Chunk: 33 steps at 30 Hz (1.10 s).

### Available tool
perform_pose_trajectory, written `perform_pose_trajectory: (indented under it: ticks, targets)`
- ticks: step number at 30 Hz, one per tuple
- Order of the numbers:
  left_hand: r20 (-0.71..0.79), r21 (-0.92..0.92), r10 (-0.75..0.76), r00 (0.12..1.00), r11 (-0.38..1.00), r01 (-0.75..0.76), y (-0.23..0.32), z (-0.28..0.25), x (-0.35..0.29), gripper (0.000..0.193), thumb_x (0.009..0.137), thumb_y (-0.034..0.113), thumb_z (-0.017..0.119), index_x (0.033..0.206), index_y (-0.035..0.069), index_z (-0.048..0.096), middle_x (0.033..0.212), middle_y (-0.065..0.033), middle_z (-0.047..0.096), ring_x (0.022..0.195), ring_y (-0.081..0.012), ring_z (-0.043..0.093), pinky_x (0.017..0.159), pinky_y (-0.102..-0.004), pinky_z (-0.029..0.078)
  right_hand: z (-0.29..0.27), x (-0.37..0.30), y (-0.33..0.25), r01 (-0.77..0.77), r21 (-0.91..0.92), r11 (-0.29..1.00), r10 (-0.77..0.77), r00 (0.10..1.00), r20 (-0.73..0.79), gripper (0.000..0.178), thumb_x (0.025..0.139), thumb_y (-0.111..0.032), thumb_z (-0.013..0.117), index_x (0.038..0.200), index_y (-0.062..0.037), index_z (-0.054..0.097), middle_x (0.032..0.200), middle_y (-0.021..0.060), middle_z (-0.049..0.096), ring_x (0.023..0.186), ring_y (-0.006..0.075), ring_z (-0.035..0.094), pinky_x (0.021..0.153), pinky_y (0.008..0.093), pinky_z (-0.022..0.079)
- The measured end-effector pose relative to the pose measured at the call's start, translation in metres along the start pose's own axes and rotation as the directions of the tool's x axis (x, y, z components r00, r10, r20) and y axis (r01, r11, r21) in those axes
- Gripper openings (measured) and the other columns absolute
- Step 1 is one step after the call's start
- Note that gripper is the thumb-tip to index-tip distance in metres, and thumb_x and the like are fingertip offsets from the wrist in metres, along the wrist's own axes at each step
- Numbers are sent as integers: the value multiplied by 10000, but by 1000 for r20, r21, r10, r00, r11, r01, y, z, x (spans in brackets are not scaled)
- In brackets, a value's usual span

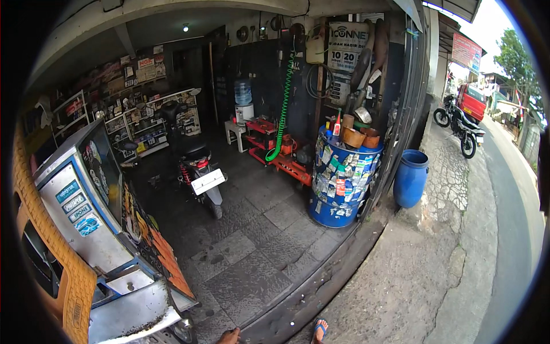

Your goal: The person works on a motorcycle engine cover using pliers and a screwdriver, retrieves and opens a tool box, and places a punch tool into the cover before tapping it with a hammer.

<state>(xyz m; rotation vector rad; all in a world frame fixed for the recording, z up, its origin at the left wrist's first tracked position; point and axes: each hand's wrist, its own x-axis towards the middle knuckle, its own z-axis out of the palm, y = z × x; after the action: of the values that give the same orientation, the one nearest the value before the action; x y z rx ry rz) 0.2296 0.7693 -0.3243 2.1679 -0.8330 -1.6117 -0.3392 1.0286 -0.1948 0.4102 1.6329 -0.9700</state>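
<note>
At the bottom edge of the head view, only a small part of my left hand (229, 336) shows, low over the dark tiled floor (246, 286). Its fingers are too small and cut off to read, and nothing can be made out in them. My right hand is out of the picture. Right of the left hand, a foot in a blue flip-flop (321, 328) stands on the concrete by the workshop's threshold. Further inside, a scooter (197, 163) with a pale plate on its rear stands facing away from me.
A metal-and-glass cabinet (80, 212) and a yellow woven-pattern chair (77, 286) line the left. A sticker-covered blue drum (338, 209) stands at the right doorway, a blue barrel (411, 180) outside. Behind are a red trolley (262, 127) and green coiled hose (281, 120). A motorcycle (461, 126) stands by the road.
</note>
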Motion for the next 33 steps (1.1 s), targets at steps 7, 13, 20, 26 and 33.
perform_pose_trajectory:
  ticks: [7,13,20,26,33]
  targets:
    - [-275,-373,-264,925,915,150,143,51,58,398,958,418,606,1138,63,618,928,-107,619,671,-288,543,595,-481,456,170,183,-259,185,-243,952,-133,967,215,532,831,-463,768,1248,-201,566,925,-6,592,880,111,542,792,504,451]
    - [-9,-642,-283,959,737,212,230,46,104,297,933,321,659,1039,45,642,852,-92,623,591,-258,534,527,-411,461,564,247,-568,732,-422,535,-536,680,500,165,917,-146,582,943,-8,669,703,107,654,513,221,608,461,347,501]
    - [-33,-770,-560,828,543,336,336,28,246,274,925,314,607,925,44,653,717,-113,624,555,-259,596,491,-397,486,891,221,-681,893,-321,317,-577,449,682,157,956,-128,544,943,-9,644,774,99,666,566,190,620,512,318,505]
    - [198,-972,-165,966,94,216,444,-88,366,156,939,205,570,1020,72,586,758,-142,619,562,-256,609,442,-378,463,983,271,-632,418,-898,139,95,897,432,175,934,-95,581,1061,-27,681,932,138,716,631,241,657,577,397,545]
    - [-416,-737,-272,868,660,-146,732,-212,459,307,973,261,581,1122,-2,638,846,-126,685,590,-186,621,492,-303,484,1063,334,-688,302,-952,56,237,922,306,171,914,-219,637,828,-79,682,785,110,684,695,234,667,583,373,506]
